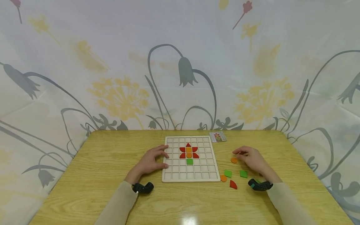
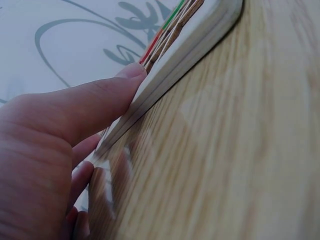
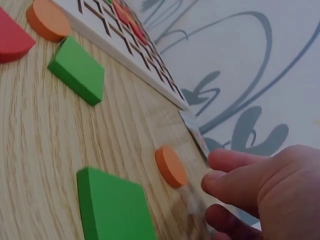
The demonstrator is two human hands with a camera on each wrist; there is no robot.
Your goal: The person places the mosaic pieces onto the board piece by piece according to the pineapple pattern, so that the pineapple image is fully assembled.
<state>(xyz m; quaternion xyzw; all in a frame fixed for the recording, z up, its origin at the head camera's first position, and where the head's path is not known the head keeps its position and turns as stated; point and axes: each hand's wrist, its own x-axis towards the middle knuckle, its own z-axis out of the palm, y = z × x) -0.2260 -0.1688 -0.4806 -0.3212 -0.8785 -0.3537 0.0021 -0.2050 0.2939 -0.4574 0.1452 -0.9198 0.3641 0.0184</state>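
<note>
A white gridded board [image 1: 174, 176] lies on the table with several pieces set in its squares: a red triangle [image 1: 188, 145], an orange square [image 1: 189, 150], an orange disc [image 1: 189, 155], a green square [image 1: 189, 161] and red quarter-rounds [image 1: 195, 150]. At the board's left edge rests my left hand [image 1: 149, 161], fingers spread and the thumb [image 2: 107, 97] touching the rim. My right hand [image 1: 253, 160] is right of the board, loosely bent and holding nothing. Its fingertips are close to a loose orange disc [image 3: 171, 166] on the table.
Other loose pieces lie right of the board: green squares [image 1: 243, 174] [image 3: 77, 70], an orange disc [image 1: 223, 178] and a red quarter-round [image 1: 233, 184]. A small picture card [image 1: 222, 136] with a flower pattern lies by the board's far right corner. Behind the table hangs a floral cloth [image 1: 126, 62].
</note>
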